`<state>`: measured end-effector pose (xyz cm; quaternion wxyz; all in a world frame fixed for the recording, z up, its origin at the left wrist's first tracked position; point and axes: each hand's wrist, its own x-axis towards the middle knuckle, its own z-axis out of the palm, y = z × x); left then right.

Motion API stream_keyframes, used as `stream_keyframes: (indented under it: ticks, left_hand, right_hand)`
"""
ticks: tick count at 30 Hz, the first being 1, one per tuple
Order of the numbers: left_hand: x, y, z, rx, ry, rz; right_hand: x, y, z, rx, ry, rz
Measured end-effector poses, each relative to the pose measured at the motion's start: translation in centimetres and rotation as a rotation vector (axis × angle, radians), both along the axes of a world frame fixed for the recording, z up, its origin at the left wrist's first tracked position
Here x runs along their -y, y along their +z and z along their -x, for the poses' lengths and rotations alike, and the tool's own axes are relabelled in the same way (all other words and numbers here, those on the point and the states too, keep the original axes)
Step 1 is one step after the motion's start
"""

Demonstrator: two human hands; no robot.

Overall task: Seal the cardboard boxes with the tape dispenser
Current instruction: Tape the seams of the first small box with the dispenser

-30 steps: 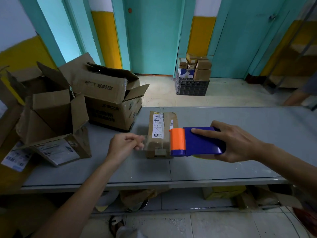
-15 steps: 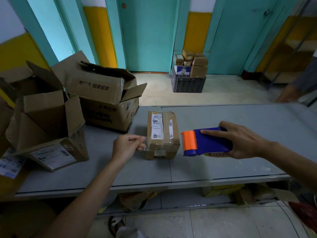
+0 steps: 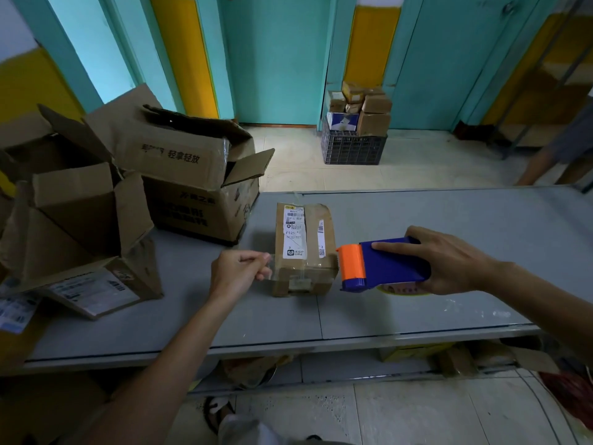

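Left hand (image 3: 237,273), nearest, over the bench (image 3: 417,316): forearm came in from the lower left, fingers curled, thumb and forefinger pinching the free end of the clear tape (image 3: 271,268) just left of the small cardboard box (image 3: 305,248).

Risk, as judged: the tape was thin and hard to see. If the pinch slackened or the pull went crooked, the strip could fold on itself, wrinkle, or land off the seam. The box looked light and nothing held it down, so a tug from either side could slide or tip it. Tape might also stick to the fingers.

Right hand (image 3: 449,261): forearm came in from the right, palm down, fingers wrapped over the blue body of the tape dispenser (image 3: 385,263), index finger laid along its top. The orange head sat against the box's right near corner. Whether the cutter touched the tape could not be told.

The box lay mid-bench between the two hands, label up, flaps closed.

Further left, touching each other: one open carton (image 3: 80,220) tipped on its side, and a larger open carton (image 3: 192,175) behind it.

Beyond the bench, on the floor: a dark crate (image 3: 353,146) stacked with parcels (image 3: 369,104), against teal doors. A person's leg (image 3: 539,165) showed at far right.
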<state>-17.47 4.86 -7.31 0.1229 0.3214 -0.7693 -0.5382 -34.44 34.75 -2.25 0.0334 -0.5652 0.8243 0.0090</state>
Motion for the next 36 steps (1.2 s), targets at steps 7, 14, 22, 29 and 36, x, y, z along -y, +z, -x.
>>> stream_keyframes:
  ticks: [7,14,22,29,36]
  left_hand:
    - [-0.1,-1.2,0.0,0.102,0.026,0.008]
    - [-0.8,-1.2,-0.3,0.177,0.016,0.286]
    - [0.7,-0.9,-0.8,0.270,0.023,0.379]
    - [-3.5,2.0,5.3,-0.040,-0.565,0.836]
    - [-3.2,-1.5,7.0,0.322,-0.733,0.996]
  right_hand:
    - [0.5,-0.7,0.1,0.059,-0.026,-0.045]
    - [0.6,-1.4,0.3,0.047,0.012,-0.009]
    - [0.5,-1.1,0.2,0.046,-0.008,-0.045]
    - [0.8,-1.4,-0.1,0.041,-0.025,-0.049]
    - [0.4,-2.2,-0.2,0.070,-0.005,0.094]
